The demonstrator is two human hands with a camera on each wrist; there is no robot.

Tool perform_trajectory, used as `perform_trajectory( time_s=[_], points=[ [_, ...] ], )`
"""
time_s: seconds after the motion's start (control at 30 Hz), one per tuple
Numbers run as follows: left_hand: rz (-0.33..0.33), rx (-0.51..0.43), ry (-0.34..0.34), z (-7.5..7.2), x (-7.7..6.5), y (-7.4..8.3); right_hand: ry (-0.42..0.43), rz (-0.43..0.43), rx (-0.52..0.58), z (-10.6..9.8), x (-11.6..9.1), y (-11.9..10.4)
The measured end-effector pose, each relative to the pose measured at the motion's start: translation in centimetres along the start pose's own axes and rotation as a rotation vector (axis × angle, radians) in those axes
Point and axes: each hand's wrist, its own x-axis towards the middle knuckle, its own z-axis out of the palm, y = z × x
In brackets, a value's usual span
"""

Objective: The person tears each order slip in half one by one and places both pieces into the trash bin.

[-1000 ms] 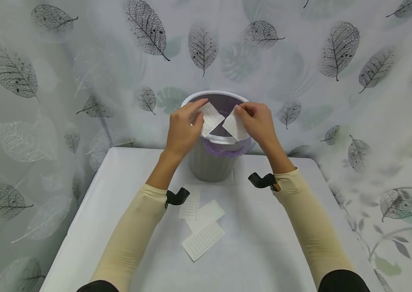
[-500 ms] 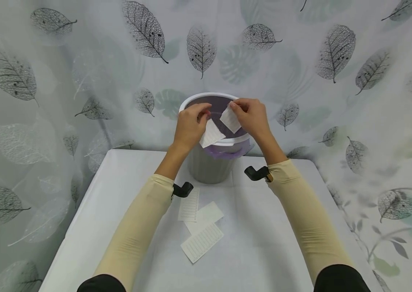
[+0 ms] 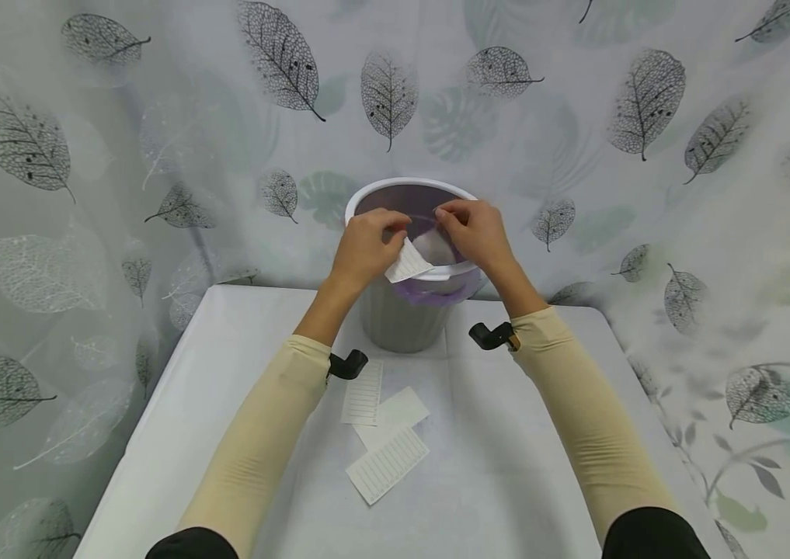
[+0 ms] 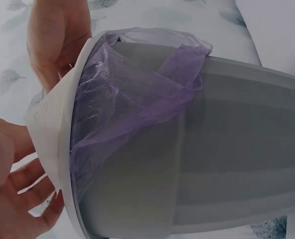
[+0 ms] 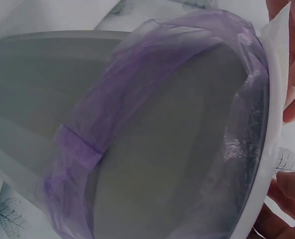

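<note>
We stretch our left arm point(image 3: 262, 427) and right arm point(image 3: 590, 419) forward. Our left hand point(image 3: 365, 245) is pinching; our right hand point(image 3: 480, 231), near it, has its fingers loosely bent.

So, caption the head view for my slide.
Left hand holding a paper piece, right hand nearby, over a gray bin; three paper slips on the white table.

Place: screened-off tabletop workspace; room type unclear
Enclosure: leaf-print curtain point(image 3: 422, 116), back and both sides
Worktop: white-covered table point(image 3: 485, 435)
</note>
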Motion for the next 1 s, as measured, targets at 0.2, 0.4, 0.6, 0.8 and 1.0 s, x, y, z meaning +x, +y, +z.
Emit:
perform_trajectory(
  time_s=[0.2,0.4,0.6,0.8,1.0],
  points=[
    [-0.029,0.053,-0.118,0.1,-0.1,0.3,-0.035,-0.019,-0.008,0.2,-0.4,0.4],
    [-0.038,0.111,-0.184,0.3,-0.2,0.3,-0.035,-0.027,-0.021,0.2,-0.7,0.3],
    [-0.051,0.200,-0.208,0.4,0.0,0.3,-0.039,-0.030,-0.015,0.3,-1.1,0.1],
    [-0.063,0.270,-0.261,0.6,0.3,0.1,-0.044,-0.042,-0.001,0.3,-1.4,0.0],
    [-0.041,0.312,-0.296,0.8,0.4,0.0,-0.058,-0.044,0.000,0.3,-1.5,0.1]
  ],
)
